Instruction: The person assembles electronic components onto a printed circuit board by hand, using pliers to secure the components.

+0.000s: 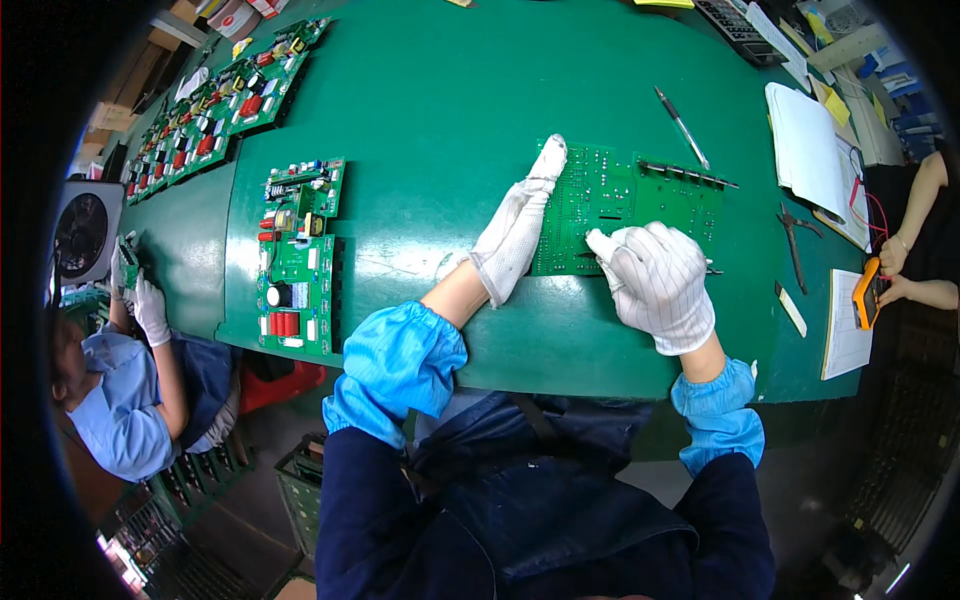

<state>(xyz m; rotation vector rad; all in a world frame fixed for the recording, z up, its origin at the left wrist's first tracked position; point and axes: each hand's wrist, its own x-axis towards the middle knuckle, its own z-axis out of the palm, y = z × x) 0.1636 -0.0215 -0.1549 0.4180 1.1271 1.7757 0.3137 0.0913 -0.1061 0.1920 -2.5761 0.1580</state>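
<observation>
A green circuit board (625,185) lies solder side up on the table in front of me, with a dark strip along its upper right part. My left hand (515,225), in a white glove, grips the board's left edge, fingers pointing away from me; some fingers are hidden. Over the board's lower right part, my right hand (655,275) is closed, in a striped white glove. A dark tip shows by its fingers and a thin dark end sticks out on its right side; the glove hides what this is. Blue sleeve covers are on both my forearms.
Left of me lie a populated circuit board (300,255) and a row of similar boards (205,125). To the right are a pen (683,127), pliers (793,245), a white strip (790,310) and papers (815,140). A person at right holds an orange meter (866,293); a co-worker (130,390) sits left.
</observation>
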